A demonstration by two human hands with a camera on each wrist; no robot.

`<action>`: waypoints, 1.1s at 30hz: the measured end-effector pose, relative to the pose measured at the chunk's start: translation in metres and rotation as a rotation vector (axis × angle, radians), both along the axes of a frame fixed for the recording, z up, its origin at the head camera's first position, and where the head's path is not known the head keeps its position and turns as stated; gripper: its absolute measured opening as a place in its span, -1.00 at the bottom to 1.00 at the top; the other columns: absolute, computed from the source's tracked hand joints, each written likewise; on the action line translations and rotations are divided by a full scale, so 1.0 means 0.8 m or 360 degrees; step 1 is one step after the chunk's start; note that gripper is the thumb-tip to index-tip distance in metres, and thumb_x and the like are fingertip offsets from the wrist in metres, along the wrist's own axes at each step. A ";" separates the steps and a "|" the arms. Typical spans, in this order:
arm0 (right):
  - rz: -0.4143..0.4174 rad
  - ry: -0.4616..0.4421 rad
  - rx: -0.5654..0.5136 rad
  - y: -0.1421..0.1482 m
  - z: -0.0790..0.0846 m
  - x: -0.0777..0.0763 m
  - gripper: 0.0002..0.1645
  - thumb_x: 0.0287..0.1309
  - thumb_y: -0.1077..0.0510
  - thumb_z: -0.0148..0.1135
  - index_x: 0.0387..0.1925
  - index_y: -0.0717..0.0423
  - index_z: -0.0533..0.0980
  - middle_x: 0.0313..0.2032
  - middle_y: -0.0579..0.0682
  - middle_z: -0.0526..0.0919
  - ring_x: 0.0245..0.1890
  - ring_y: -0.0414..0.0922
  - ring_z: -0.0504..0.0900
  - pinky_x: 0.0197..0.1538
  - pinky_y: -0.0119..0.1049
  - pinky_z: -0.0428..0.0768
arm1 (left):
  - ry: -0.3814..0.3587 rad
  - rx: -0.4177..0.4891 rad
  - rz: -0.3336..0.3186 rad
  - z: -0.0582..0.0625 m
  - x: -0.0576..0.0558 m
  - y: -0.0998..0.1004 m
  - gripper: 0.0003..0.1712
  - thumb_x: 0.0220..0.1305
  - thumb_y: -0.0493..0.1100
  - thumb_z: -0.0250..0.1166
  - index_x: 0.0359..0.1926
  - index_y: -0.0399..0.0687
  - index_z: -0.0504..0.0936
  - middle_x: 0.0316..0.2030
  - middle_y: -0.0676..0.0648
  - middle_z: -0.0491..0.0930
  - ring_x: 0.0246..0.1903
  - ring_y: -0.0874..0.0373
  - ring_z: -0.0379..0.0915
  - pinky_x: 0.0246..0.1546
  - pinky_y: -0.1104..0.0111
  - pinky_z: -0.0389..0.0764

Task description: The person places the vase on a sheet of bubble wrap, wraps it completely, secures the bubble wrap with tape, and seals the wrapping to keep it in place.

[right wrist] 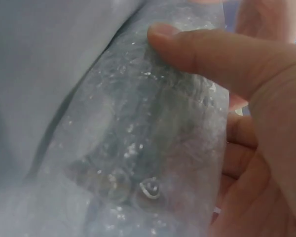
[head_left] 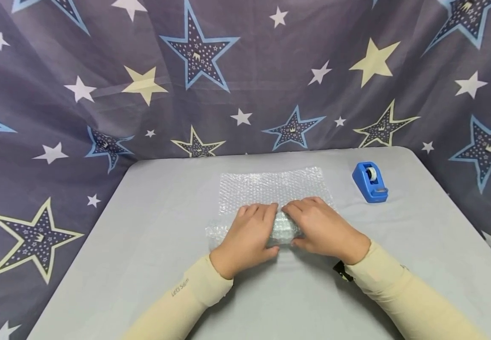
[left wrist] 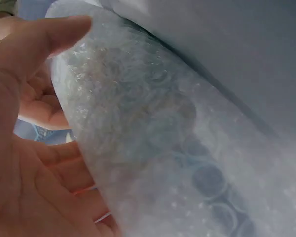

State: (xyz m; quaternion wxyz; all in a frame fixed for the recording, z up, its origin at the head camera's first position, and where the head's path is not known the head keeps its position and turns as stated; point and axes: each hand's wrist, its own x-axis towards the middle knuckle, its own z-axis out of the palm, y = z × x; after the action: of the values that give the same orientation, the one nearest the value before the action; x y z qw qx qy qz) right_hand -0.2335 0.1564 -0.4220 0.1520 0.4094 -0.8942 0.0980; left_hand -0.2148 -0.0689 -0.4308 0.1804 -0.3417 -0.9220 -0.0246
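Observation:
A roll of clear bubble wrap [head_left: 284, 230] lies crosswise on the grey-covered table, with its flat sheet [head_left: 271, 186] spread out behind it. Something pale green shows dimly through the layers; what it is I cannot tell. My left hand [head_left: 249, 236] grips the left part of the roll, thumb on the near side and fingers over the far side. On the right part, my right hand [head_left: 324, 229] holds it the same way, close to the other hand. Both wrist views show the wrapped roll [left wrist: 133, 118] [right wrist: 143, 123] between thumb and fingers.
A blue tape dispenser [head_left: 370, 182] with a roll of tape stands at the back right of the table [head_left: 156, 212]. Behind and at the sides hangs a dark curtain [head_left: 245, 56] printed with stars.

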 end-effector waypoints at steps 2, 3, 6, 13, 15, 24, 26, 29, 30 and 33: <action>0.0006 -0.0007 -0.0002 0.000 0.001 -0.001 -0.07 -0.33 -0.05 0.73 0.15 0.18 0.56 0.02 0.03 0.71 0.08 0.05 0.67 0.24 0.02 0.51 | 0.0046 -0.0021 0.0021 0.001 0.002 0.002 0.18 -0.21 0.21 0.61 0.38 -0.27 0.34 0.16 -0.14 0.60 0.15 -0.07 0.53 0.16 0.08 0.45; 0.0007 -0.0011 -0.0002 0.000 0.001 -0.001 -0.06 -0.32 -0.05 0.73 0.16 0.19 0.56 0.03 0.04 0.70 0.09 0.05 0.67 0.24 0.02 0.51 | 0.0059 -0.0022 0.0025 0.001 0.003 0.004 0.15 -0.21 0.17 0.61 0.36 -0.26 0.35 0.16 -0.15 0.58 0.15 -0.07 0.52 0.16 0.08 0.45; 0.0004 -0.0028 0.0000 0.001 0.002 -0.002 -0.05 -0.30 -0.06 0.72 0.18 0.20 0.55 0.05 0.06 0.70 0.12 0.07 0.66 0.27 0.04 0.50 | 0.0097 -0.0003 0.0013 0.000 0.005 0.006 0.05 -0.23 0.05 0.59 0.29 -0.26 0.36 0.12 -0.15 0.57 0.12 -0.07 0.53 0.13 0.11 0.44; 0.0008 -0.0064 -0.0023 0.006 -0.002 -0.006 -0.06 -0.20 -0.11 0.67 0.22 0.19 0.52 0.09 0.05 0.68 0.15 0.06 0.64 0.25 0.04 0.50 | 0.0105 0.0079 0.0011 -0.009 0.004 0.011 -0.22 -0.23 -0.14 0.58 0.04 -0.19 0.37 -0.12 -0.05 0.54 -0.10 0.00 0.57 -0.04 0.17 0.43; 0.0018 -0.0069 -0.0032 0.007 -0.004 -0.007 -0.07 -0.18 -0.11 0.65 0.23 0.19 0.51 0.10 0.04 0.68 0.15 0.06 0.63 0.24 0.04 0.50 | 0.0108 0.0096 0.0022 -0.012 0.002 0.012 -0.25 -0.24 -0.17 0.57 0.00 -0.17 0.37 -0.16 -0.04 0.53 -0.13 0.01 0.56 -0.07 0.16 0.44; 0.0024 -0.0098 -0.0034 0.009 -0.004 -0.009 -0.08 -0.13 -0.12 0.63 0.25 0.18 0.51 0.11 0.04 0.66 0.16 0.05 0.62 0.18 0.06 0.54 | 0.0109 0.0115 0.0026 -0.019 -0.007 0.007 -0.33 -0.20 -0.16 0.56 -0.09 -0.08 0.35 -0.33 0.05 0.46 -0.24 0.05 0.57 -0.17 0.18 0.41; 0.0021 -0.0103 -0.0032 0.008 -0.004 -0.009 -0.08 -0.13 -0.12 0.63 0.25 0.18 0.51 0.12 0.04 0.65 0.17 0.05 0.62 0.19 0.07 0.53 | 0.0112 0.0106 0.0020 -0.018 -0.008 0.007 -0.36 -0.18 -0.15 0.55 -0.10 -0.08 0.36 -0.34 0.05 0.45 -0.26 0.05 0.57 -0.19 0.19 0.40; 0.0017 -0.0102 -0.0034 0.008 -0.004 -0.009 -0.08 -0.12 -0.12 0.62 0.26 0.19 0.50 0.13 0.04 0.65 0.18 0.05 0.61 0.20 0.08 0.53 | 0.0120 0.0101 0.0010 -0.018 -0.008 0.006 -0.38 -0.17 -0.15 0.54 -0.13 -0.06 0.36 -0.33 0.05 0.47 -0.27 0.05 0.57 -0.20 0.20 0.39; 0.0018 -0.0100 -0.0036 0.009 -0.005 -0.009 -0.08 -0.11 -0.12 0.62 0.26 0.19 0.50 0.13 0.05 0.65 0.18 0.05 0.61 0.20 0.08 0.52 | 0.0123 0.0102 0.0010 -0.018 -0.009 0.006 -0.39 -0.18 -0.14 0.54 -0.14 -0.06 0.36 -0.32 0.05 0.48 -0.27 0.05 0.57 -0.21 0.20 0.39; 0.0026 -0.0088 -0.0035 0.010 -0.005 -0.009 -0.08 -0.10 -0.12 0.61 0.26 0.19 0.49 0.13 0.05 0.65 0.18 0.05 0.61 0.21 0.08 0.51 | 0.0126 0.0112 0.0001 -0.018 -0.009 0.006 -0.41 -0.20 -0.15 0.54 -0.18 -0.04 0.35 -0.32 0.05 0.48 -0.29 0.05 0.56 -0.22 0.21 0.37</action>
State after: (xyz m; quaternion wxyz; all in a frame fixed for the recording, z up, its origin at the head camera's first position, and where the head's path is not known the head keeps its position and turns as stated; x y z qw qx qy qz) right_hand -0.2410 0.1641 -0.4264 0.1308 0.4122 -0.8936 0.1205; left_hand -0.2223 -0.0641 -0.4450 0.2286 -0.3354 -0.9129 -0.0434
